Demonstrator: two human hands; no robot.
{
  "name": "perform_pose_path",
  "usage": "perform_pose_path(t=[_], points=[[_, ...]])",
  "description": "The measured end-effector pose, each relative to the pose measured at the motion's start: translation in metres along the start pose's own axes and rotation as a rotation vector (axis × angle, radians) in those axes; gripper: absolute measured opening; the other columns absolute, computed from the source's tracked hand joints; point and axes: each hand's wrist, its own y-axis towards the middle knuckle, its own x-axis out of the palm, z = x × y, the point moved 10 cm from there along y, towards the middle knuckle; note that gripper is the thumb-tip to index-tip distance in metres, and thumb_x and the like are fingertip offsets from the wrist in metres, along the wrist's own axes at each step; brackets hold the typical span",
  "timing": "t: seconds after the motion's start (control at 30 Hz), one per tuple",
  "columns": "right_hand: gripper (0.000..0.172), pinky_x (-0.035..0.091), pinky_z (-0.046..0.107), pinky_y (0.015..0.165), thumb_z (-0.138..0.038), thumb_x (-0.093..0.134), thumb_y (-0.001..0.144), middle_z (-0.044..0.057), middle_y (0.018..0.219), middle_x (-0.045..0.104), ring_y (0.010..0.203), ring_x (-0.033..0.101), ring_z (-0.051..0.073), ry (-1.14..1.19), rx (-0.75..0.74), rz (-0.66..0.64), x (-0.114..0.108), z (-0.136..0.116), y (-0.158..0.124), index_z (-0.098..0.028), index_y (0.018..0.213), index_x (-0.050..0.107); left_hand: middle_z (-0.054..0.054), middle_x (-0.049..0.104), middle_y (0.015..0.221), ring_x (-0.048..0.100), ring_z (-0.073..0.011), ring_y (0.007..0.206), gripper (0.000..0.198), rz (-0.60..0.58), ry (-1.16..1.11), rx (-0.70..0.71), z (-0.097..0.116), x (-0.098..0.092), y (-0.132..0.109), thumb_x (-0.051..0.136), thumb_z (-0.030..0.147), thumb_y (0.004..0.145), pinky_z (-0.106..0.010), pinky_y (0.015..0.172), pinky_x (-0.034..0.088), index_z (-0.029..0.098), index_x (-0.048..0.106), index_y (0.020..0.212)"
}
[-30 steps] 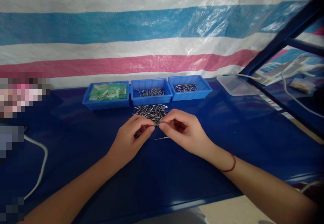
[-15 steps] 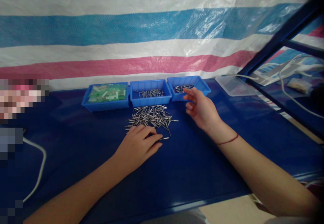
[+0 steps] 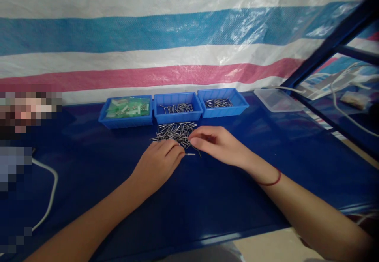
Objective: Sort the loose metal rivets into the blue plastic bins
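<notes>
A loose pile of silvery pop rivets (image 3: pixel 174 131) lies on the blue tabletop. My left hand (image 3: pixel 161 157) rests at the near edge of the pile, its fingers pinched together. From its fingertips a single rivet (image 3: pixel 190 154) sticks out to the right. My right hand (image 3: pixel 219 143) is at the pile's right side, thumb and forefinger closed over the rivets there; what lies between them is hidden. Behind the pile stand a middle blue bin (image 3: pixel 177 116) and a right blue bin (image 3: pixel 223 112), each with rivets inside.
A left blue bin (image 3: pixel 127 123) holds a green bag with small pale pieces. A clear plastic lid (image 3: pixel 276 100) lies at the right, near a blue metal frame (image 3: pixel 322 53) and white cables. Another person, blurred, is at the far left beside a white cable (image 3: pixel 55 179). Striped sheeting hangs behind.
My right hand has moved from in front of the right bin down and left to the pile, its fingers closing. My left hand stays by the pile, with its fingers drawn closer together.
</notes>
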Motion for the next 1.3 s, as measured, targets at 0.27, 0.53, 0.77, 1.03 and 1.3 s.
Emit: perform_pose_path(t=[0.27, 0.53, 0.77, 1.03, 1.3], points=[[0.017, 0.041, 0.026, 0.063, -0.024, 0.053, 0.089, 0.003, 0.079, 0.068, 0.069, 0.057, 0.013, -0.294, -0.219, -0.089, 0.023, -0.025, -0.012, -0.018, 0.087, 0.069, -0.003, 0.068, 0.090, 0.062, -0.0154, 0.084, 0.014, 0.135, -0.274, -0.122, -0.017, -0.024, -0.003, 0.047, 0.022, 0.095, -0.029, 0.078, 0.044, 0.018, 0.060, 0.093], [0.016, 0.041, 0.024, 0.058, -0.028, 0.056, 0.089, 0.001, 0.074, 0.064, 0.063, 0.054, 0.011, -0.131, -0.132, -0.094, 0.024, -0.017, -0.010, -0.018, 0.087, 0.069, 0.001, 0.069, 0.085, 0.062, -0.0114, 0.069, 0.019, 0.237, -0.604, -0.394, -0.042, -0.021, -0.011, 0.061, 0.024, 0.085, -0.023, 0.067, 0.048, 0.021, 0.062, 0.104], [0.015, 0.041, 0.023, 0.056, -0.030, 0.059, 0.087, 0.001, 0.075, 0.065, 0.063, 0.054, 0.010, -0.042, -0.102, -0.076, 0.024, -0.013, -0.010, -0.018, 0.089, 0.069, -0.001, 0.071, 0.083, 0.065, -0.0142, 0.072, 0.013, 0.235, -0.681, -0.468, -0.050, -0.017, -0.013, 0.061, 0.029, 0.085, -0.025, 0.067, 0.050, 0.020, 0.067, 0.091], [0.016, 0.041, 0.022, 0.056, -0.025, 0.055, 0.089, 0.001, 0.080, 0.063, 0.065, 0.053, 0.009, -0.038, -0.113, -0.110, 0.028, -0.014, -0.010, -0.018, 0.092, 0.069, 0.000, 0.070, 0.081, 0.063, -0.0134, 0.072, 0.011, 0.223, -0.681, -0.448, -0.048, -0.016, -0.014, 0.061, 0.029, 0.086, -0.024, 0.067, 0.049, 0.021, 0.068, 0.090], [0.010, 0.042, 0.022, 0.055, -0.026, 0.062, 0.084, 0.002, 0.083, 0.061, 0.064, 0.053, 0.010, 0.039, -0.075, 0.025, 0.017, -0.007, -0.009, -0.019, 0.088, 0.067, 0.000, 0.069, 0.082, 0.063, -0.0125, 0.071, 0.008, 0.255, -0.681, -0.427, -0.048, -0.024, -0.012, 0.062, 0.023, 0.085, -0.023, 0.066, 0.048, 0.020, 0.067, 0.090]])
